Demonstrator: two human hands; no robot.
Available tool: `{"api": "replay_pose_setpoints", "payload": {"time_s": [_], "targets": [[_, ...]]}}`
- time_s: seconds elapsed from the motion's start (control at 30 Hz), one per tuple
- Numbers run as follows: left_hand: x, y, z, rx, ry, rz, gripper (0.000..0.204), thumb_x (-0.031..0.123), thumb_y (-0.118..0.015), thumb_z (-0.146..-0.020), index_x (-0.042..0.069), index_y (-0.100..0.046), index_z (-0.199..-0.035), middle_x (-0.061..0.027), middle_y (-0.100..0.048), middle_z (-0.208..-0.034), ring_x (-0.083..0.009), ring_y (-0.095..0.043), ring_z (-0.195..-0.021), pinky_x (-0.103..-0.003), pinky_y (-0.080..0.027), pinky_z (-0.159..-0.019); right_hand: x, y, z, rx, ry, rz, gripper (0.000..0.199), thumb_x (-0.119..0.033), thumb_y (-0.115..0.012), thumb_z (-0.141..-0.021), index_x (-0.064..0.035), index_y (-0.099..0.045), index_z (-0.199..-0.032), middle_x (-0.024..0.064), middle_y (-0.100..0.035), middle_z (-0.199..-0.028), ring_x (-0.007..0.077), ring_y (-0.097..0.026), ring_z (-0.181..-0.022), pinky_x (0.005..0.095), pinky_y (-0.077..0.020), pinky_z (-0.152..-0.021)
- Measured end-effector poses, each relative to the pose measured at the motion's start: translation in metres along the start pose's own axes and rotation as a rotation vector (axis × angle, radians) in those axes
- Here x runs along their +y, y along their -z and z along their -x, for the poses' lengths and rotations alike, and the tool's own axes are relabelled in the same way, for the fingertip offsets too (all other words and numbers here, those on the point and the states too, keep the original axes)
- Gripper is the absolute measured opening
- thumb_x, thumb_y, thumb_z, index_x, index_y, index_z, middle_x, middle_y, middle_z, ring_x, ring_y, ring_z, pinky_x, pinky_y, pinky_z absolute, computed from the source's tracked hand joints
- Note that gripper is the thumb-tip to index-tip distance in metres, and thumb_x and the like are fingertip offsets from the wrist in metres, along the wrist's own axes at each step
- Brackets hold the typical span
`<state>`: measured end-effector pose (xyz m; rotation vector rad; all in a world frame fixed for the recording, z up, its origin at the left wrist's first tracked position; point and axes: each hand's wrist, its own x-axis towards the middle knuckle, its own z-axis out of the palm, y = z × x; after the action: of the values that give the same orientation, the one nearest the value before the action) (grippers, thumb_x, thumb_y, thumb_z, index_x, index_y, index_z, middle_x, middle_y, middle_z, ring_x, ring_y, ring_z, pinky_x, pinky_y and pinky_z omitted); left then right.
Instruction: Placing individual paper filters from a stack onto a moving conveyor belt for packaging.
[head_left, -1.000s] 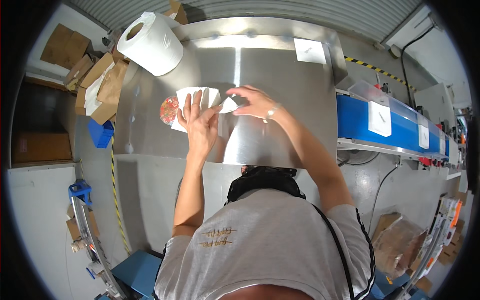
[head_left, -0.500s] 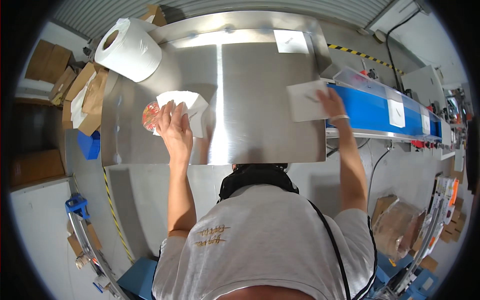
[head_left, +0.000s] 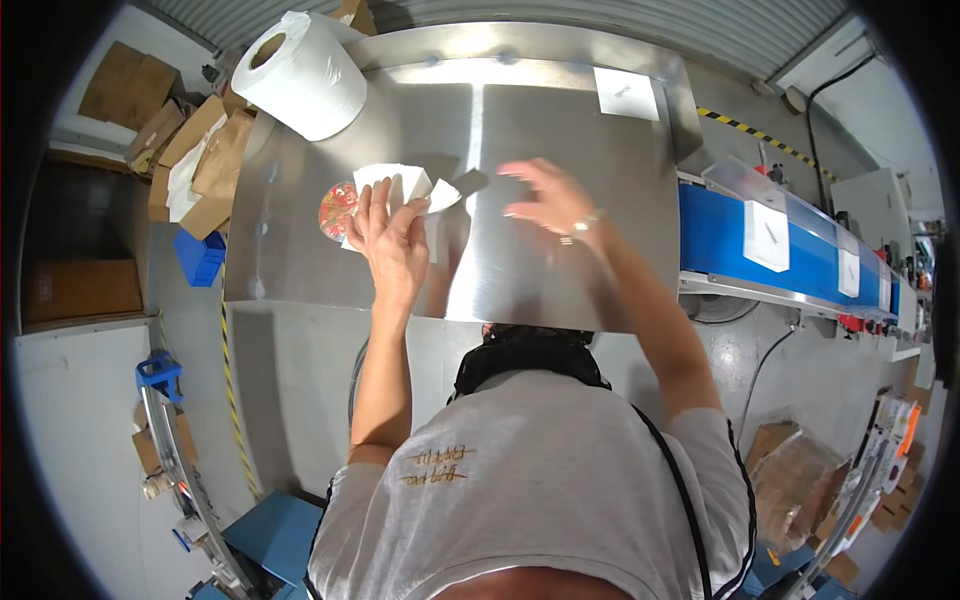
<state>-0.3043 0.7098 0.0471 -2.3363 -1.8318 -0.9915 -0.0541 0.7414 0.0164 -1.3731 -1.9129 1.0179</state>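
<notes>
My left hand [head_left: 390,250] is over a small pile of flat white square packets [head_left: 408,180] at the left of the steel table [head_left: 330,270]. Its fingers and thumb grip the packets, and one packet's corner sticks out to the right. A round, red-patterned thing [head_left: 335,212] lies beside the pile, partly covered by this hand. My right hand [head_left: 555,200] hovers above the middle of the table, fingers apart and holding nothing, with a band at its wrist. A white square packet [head_left: 767,236] with a small dark mark rests on the blue conveyor belt [head_left: 715,225].
A big white paper roll [head_left: 320,90] stands at the table's back left corner. Another white square [head_left: 627,94] lies at the back right. More white packets [head_left: 849,270] sit farther along the belt. Open cardboard boxes [head_left: 195,170] and a blue bin [head_left: 200,257] are to the left.
My right hand has let go of a white packet, now on the belt, and swung left over the table. My left hand stays at the pile, where a packet's corner now sticks out. The view has shifted.
</notes>
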Motion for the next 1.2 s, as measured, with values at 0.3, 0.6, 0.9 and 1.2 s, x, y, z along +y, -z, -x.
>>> {"api": "replay_pose_setpoints", "payload": {"time_s": [0.3, 0.6, 0.9, 1.2], "targets": [[-0.012, 0.006, -0.002, -0.046, 0.063, -0.025, 0.055, 0.026, -0.069, -0.078, 0.013, -0.051, -0.128, -0.0211, -0.035, -0.140, -0.0384, -0.023, -0.135, -0.057, -0.013, -0.107, -0.012, -0.030, -0.023, -0.100, -0.127, -0.342, 0.044, -0.032, -0.066, -0.085, -0.0037, -0.051, -0.115, 0.0081, -0.059, -0.101, 0.0153, -0.055, -0.095, 0.0303, -0.0445, -0.085], [-0.023, 0.008, 0.002, 0.053, 0.072, 0.017, 0.033, 0.002, -0.061, -0.080, 0.008, -0.063, -0.112, -0.0170, -0.053, -0.125, -0.0339, -0.047, -0.119, -0.046, -0.033, -0.100, 0.121, 0.099, 0.112, 0.493, -0.488, -0.044, 0.034, -0.031, -0.067, -0.084, -0.0010, -0.061, -0.097, 0.0094, -0.064, -0.096, 0.0158, -0.058, -0.087, 0.0274, -0.0471, -0.075], [-0.016, 0.000, 0.001, 0.090, 0.064, -0.008, 0.031, 0.002, -0.063, -0.076, 0.014, -0.067, -0.105, -0.0124, -0.054, -0.126, -0.0324, -0.040, -0.126, -0.052, -0.022, -0.105, 0.125, 0.156, 0.144, 0.811, -0.530, 0.713, 0.051, -0.034, -0.071, -0.074, -0.0063, -0.055, -0.113, 0.0182, -0.059, -0.115, 0.0371, -0.056, -0.103, 0.0442, -0.0469, -0.085], [-0.008, 0.006, 0.001, 0.029, 0.030, 0.023, 0.025, -0.001, -0.061, -0.073, 0.015, -0.069, -0.090, -0.0120, -0.050, -0.131, -0.0362, -0.034, -0.131, -0.056, -0.015, -0.107, -0.023, -0.033, -0.034, -0.111, 0.095, -0.116, 0.051, -0.018, -0.074, -0.075, -0.0093, -0.053, -0.120, 0.0087, -0.051, -0.126, 0.0257, -0.051, -0.114, 0.0367, -0.0463, -0.092]]}}
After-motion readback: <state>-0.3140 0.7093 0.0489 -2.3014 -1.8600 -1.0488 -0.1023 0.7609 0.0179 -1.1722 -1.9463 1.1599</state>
